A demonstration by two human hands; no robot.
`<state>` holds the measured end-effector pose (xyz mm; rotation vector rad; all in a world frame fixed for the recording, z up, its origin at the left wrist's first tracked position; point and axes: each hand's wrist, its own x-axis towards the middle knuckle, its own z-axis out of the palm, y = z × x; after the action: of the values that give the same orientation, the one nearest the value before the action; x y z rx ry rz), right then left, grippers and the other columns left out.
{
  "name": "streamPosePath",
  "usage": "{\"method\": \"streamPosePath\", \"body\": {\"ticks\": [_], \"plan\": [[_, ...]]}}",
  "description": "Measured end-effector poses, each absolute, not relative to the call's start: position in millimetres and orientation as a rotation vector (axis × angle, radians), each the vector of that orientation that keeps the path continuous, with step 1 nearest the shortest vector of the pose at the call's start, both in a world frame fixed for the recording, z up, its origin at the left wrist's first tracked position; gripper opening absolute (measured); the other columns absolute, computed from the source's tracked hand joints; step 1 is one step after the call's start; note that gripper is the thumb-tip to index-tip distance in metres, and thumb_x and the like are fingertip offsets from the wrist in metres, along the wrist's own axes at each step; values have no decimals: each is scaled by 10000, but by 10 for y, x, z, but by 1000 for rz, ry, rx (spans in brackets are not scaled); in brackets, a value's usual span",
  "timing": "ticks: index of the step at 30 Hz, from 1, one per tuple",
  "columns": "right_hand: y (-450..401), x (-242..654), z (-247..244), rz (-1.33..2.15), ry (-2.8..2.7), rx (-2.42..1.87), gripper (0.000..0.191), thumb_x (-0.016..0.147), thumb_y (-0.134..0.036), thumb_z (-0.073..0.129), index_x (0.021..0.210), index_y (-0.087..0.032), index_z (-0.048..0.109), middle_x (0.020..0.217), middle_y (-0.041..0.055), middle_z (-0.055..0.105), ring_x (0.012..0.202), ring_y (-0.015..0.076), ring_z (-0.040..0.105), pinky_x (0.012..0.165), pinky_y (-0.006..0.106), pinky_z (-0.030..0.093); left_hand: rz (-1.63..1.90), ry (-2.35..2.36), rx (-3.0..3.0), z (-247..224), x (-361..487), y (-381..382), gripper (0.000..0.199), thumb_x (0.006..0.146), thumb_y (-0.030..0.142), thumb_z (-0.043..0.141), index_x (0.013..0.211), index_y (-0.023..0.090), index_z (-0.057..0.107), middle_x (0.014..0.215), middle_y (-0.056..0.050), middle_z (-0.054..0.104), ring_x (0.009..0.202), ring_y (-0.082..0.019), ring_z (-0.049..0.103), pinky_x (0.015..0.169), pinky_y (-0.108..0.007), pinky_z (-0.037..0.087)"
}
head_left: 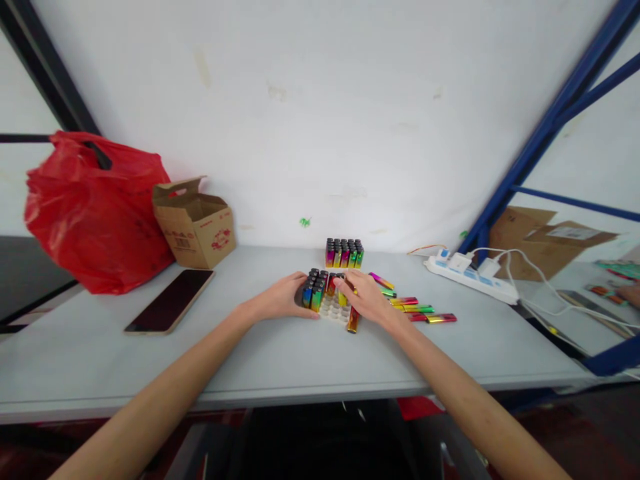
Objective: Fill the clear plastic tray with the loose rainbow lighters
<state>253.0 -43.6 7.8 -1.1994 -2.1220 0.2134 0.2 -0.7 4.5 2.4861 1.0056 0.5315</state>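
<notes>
Several shiny coloured lighters (313, 293) with black tops stand upright in the left and back part of a pale tray with round holes (334, 311). My left hand (283, 297) is curved around the left side of this tray, thumb at its front edge. Over the tray's right part, my right hand (367, 297) has its fingers closed on a yellow lighter (343, 298), which is upright. An orange-gold lighter (353, 321) lies beneath that hand at the tray's front right. More loose lighters (417, 309) lie to the right of my right hand.
Behind, a full block of upright lighters (345, 253) stands near the wall. At the left are a phone (170, 301), a cardboard box (197, 223) and a red plastic bag (100, 213). A power strip (473, 279) with cables lies right. Another person's hand (631, 293) shows at the far right edge.
</notes>
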Motion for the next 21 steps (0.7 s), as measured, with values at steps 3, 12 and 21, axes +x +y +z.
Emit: {"method": "streamPosePath", "body": {"ticks": [3,12,21], "plan": [[-434,2518,61,184,-2149,-1269,529,1061,-599,372,703,-227,489,655,5,590,615,170,530,647,296,383,522,1014,2475,48,1,-13,805,639,700,825,1238,193,644,1213,-119,659,1124,-340,632,1013,-454,500],[-381,2458,-66,152,-2133,-1354,448,1047,-568,466,825,-211,620,827,63,766,742,217,698,683,295,448,538,1004,2472,35,1,-3,785,623,707,825,1213,212,671,1214,-107,674,1124,-350,643,1006,-456,511],[-431,2373,97,-135,-2317,-1568,382,1059,-510,481,1002,-197,693,916,109,780,771,235,716,620,283,411,557,996,2468,44,15,-22,762,646,645,842,1246,213,658,1253,-114,672,1145,-342,641,1018,-454,504]]}}
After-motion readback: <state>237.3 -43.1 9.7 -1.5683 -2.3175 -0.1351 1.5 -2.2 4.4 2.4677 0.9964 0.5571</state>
